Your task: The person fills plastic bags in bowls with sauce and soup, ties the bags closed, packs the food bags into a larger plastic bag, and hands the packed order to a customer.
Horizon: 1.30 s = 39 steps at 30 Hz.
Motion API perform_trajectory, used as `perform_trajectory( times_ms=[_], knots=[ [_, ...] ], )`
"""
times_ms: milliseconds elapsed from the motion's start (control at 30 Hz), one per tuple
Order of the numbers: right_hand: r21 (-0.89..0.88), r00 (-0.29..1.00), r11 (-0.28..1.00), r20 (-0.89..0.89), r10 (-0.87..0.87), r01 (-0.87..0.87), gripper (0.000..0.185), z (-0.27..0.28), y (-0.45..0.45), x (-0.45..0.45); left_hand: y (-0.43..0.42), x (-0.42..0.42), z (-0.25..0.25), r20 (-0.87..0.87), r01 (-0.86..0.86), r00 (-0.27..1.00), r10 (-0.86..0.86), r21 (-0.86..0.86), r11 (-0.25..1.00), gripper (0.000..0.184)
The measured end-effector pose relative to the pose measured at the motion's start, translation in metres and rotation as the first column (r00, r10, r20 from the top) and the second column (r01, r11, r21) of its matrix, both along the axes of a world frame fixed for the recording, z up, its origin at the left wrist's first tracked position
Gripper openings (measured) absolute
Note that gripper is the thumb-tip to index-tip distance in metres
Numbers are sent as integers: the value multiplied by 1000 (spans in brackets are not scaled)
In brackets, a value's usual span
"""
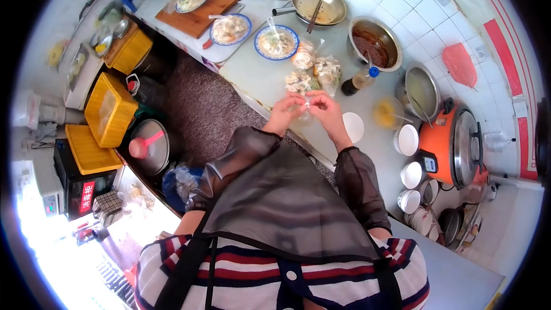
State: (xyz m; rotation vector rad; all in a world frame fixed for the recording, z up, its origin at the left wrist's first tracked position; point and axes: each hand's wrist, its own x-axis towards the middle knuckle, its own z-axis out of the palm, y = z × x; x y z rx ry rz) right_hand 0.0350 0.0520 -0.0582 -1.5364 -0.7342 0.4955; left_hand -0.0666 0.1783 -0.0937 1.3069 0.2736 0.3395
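Note:
My left hand (285,111) and my right hand (328,117) meet over the near side of the counter, fingertips closed together. Between them they pinch the whitish gathered top of a thin clear plastic bag (307,104); what is in it is mostly hidden. Just beyond my fingers lie tied clear bags of food: one bag (299,82) at the front, another bag (328,73) to the right and a third bag (304,56) behind. A bottle of dark liquid (357,82) with a blue cap stands right of the bags. Beside my right hand is a white bowl (353,127).
Blue-rimmed plates of food (276,42) stand at the back left, near a wooden board (198,11). Along the wall are a wok (318,6), a pot of red-brown sauce (374,43) and a metal basin (420,93). An orange cooker (450,146) and several white bowls (406,139) are at right.

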Motion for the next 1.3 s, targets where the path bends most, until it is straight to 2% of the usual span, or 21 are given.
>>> perform_trajectory(
  times_ms=[33,100,167,233,300,433,500,600,633,667,700,767,833,867,967,1033,1067,1133,1200,1233,1300],
  knots=[
    [-60,999,998,34,35,-33,13,0,2,2,4,-3,-6,0,-3,1000,3,-3,1000,10],
    [-129,995,989,67,74,-65,11,8,8,-3,7,-7,-10,-114,-99,992,58,-394,914,12],
    [-151,937,982,344,-58,116,10,14,16,-13,10,-10,-9,-168,-177,979,112,-446,877,12],
    [-241,942,963,334,-32,118,11,16,26,-17,12,-9,-6,-214,-259,961,172,-494,830,12],
    [-326,949,938,316,-6,115,11,14,35,-13,14,-8,-9,-189,-310,947,260,-320,895,13],
    [-377,994,926,88,72,-34,16,5,50,7,19,-5,-12,-182,-386,917,355,-184,904,14],
    [-405,992,909,32,119,-96,16,6,62,13,27,-4,0,-214,-379,886,411,175,909,15],
    [-467,940,878,241,240,-104,16,11,76,15,40,3,-22,-156,-413,846,510,414,811,19],
    [-407,802,907,502,324,-110,16,13,79,15,43,5,-29,-150,-422,841,520,418,804,19],
    [-348,589,927,724,359,-137,18,15,82,17,45,7,-33,-232,-464,840,491,165,871,18],
    [-342,582,927,728,363,-151,18,15,85,20,48,9,-37,-300,-490,844,444,-100,866,18],
    [-281,474,916,789,391,-287,21,12,97,30,54,17,-48,-291,-479,855,429,-131,868,16],
    [-250,476,909,788,391,-333,20,17,109,35,58,30,-47,15,-515,854,520,-119,849,17],
    [-228,488,904,780,391,-361,20,19,115,38,60,29,-27,-33,-326,944,329,-259,909,16],
    [-259,498,914,774,390,-313,20,11,130,62,74,46,-40,-125,-266,961,247,-167,949,21],
    [-252,521,925,769,371,-286,19,1,139,76,78,59,-45,-185,-355,931,314,-272,894,25],
    [-251,540,934,764,353,-255,19,-5,143,83,84,59,-53,-216,-268,955,203,-337,903,25],
    [-277,618,938,706,346,-210,19,-29,146,88,101,73,-88,-377,-6,926,23,48,999,27],
    [-420,695,891,588,414,-176,20,-51,152,94,109,75,-133,-355,75,917,182,601,796,34],
    [-529,690,825,523,500,-197,21,-63,153,100,101,60,-145,-161,-102,939,305,716,691,39],
    [-555,634,799,536,557,-233,18,-92,157,106,113,54,-154,-298,-111,882,364,619,777,47]
  ],
)
